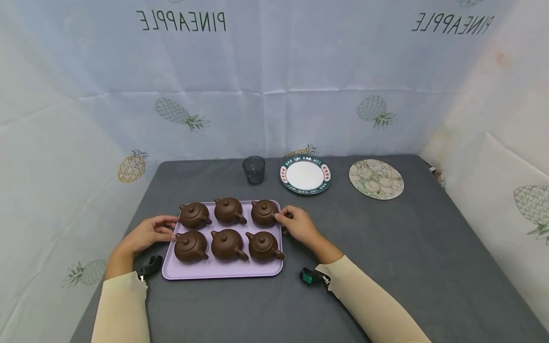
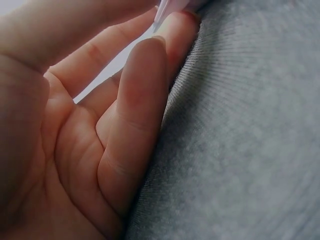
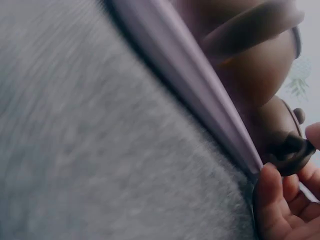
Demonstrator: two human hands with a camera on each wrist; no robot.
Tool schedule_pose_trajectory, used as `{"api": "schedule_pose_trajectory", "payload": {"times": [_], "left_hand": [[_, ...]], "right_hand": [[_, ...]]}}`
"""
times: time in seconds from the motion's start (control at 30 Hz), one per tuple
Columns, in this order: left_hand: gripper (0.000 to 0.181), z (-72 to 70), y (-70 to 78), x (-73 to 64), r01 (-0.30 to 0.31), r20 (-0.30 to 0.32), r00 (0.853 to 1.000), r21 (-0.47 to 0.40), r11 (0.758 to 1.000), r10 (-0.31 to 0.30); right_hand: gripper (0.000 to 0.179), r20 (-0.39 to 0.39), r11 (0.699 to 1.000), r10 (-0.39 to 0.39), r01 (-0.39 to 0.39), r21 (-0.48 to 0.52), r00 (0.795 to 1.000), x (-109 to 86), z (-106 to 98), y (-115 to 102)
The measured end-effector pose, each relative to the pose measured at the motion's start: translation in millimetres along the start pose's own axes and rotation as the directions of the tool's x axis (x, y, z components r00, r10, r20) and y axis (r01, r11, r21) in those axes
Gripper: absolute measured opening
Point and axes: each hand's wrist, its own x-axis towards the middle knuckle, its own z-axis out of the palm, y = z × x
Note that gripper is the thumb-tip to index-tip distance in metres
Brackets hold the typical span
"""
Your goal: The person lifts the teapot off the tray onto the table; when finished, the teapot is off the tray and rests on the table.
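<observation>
On a lilac tray [image 1: 220, 272] sit several brown clay teapots in two rows of three, spouts toward the left and handles toward the lower right. My right hand [image 1: 302, 227] pinches the handle of the far-row right teapot [image 1: 262, 212], and that teapot still stands within the tray's corner. In the right wrist view, fingertips and thumb close on the dark handle [image 3: 292, 167] beside the tray's rim. At the tray's left edge my left hand [image 1: 143, 236] touches the rim with fairly straight fingers. The left wrist view shows its fingers [image 2: 142, 85] against the grey cloth, partly hiding the rim.
Behind the tray stands a dark clear glass [image 1: 254, 170]. Right of it lie a white plate with a green patterned rim [image 1: 305, 190] and a round floral mat [image 1: 377, 180]. Grey cloth [image 1: 364, 247] covers the table; pineapple-print curtains [image 1: 266, 62] enclose it.
</observation>
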Motion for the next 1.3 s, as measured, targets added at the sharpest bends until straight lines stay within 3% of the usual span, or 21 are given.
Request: {"api": "schedule_pose_trajectory", "payload": {"times": [0.1, 0.23, 0.57, 0.8, 1.3], "left_hand": [[0.056, -0.2, -1.3, 1.9, -0.005, -0.002, 1.000, 0.005, 1.000, 0.005], [0.057, 0.6, -2.2, 1.5, -0.005, -0.001, 1.000, 0.005, 1.000, 0.005], [0.055, 4.1, -1.3, -3.3, -0.003, 0.000, 1.000, -0.007, 1.000, 0.003], [0.055, 4.2, -0.6, -3.1, -0.004, -0.002, 1.000, -0.010, 1.000, 0.004], [0.054, 1.6, 3.5, -1.5, -0.029, 0.000, 1.000, 0.001, 1.000, 0.029]], "right_hand": [[0.020, 0.000, 0.997, 0.046, -0.046, 0.066, 0.999, 0.9, 1, -1], [0.019, -0.016, 0.997, 0.059, -0.058, 0.043, 0.998, 2.1, 1, 1], [0.014, 0.009, 0.994, -0.023, 0.021, 0.106, 1.000, 3.5, -3, 11], [0.017, -0.004, 0.991, -0.093, 0.093, 0.097, 0.996, -1.2, -24, 11], [0.017, -0.082, 0.996, -0.007, 0.014, 0.085, 0.997, -13.8, -72, 29]]}}
